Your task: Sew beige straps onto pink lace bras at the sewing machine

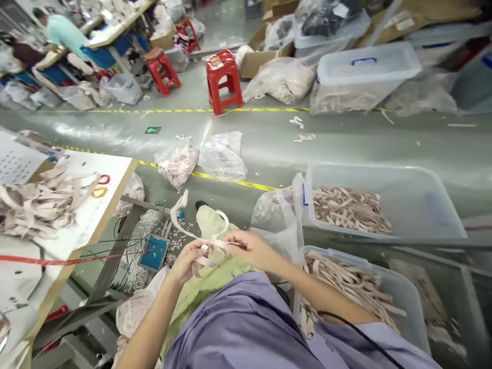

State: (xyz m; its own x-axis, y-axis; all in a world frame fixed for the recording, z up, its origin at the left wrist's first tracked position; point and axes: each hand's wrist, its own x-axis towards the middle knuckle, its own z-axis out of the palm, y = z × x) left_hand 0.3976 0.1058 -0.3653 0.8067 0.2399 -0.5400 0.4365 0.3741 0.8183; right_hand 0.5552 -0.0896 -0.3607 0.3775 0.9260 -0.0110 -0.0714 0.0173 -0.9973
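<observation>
Above my lap, a pale beige fabric strap is pinched between my two hands. One loose end curls up past my left hand, and another part loops over near my right hand. Short ends dangle between the fingers of both hands, which are close together but apart. Some of the fingertips are hidden by the strap. To the left, a pile of similar straps lies on the white worktable. At my right, a clear plastic bin holds many more straps.
Another clear bin with straps stands at the right. A blue foot pedal sits under the table amid scraps. Plastic bags lie on the floor. Farther off are a red stool, a lidded box and a seated person.
</observation>
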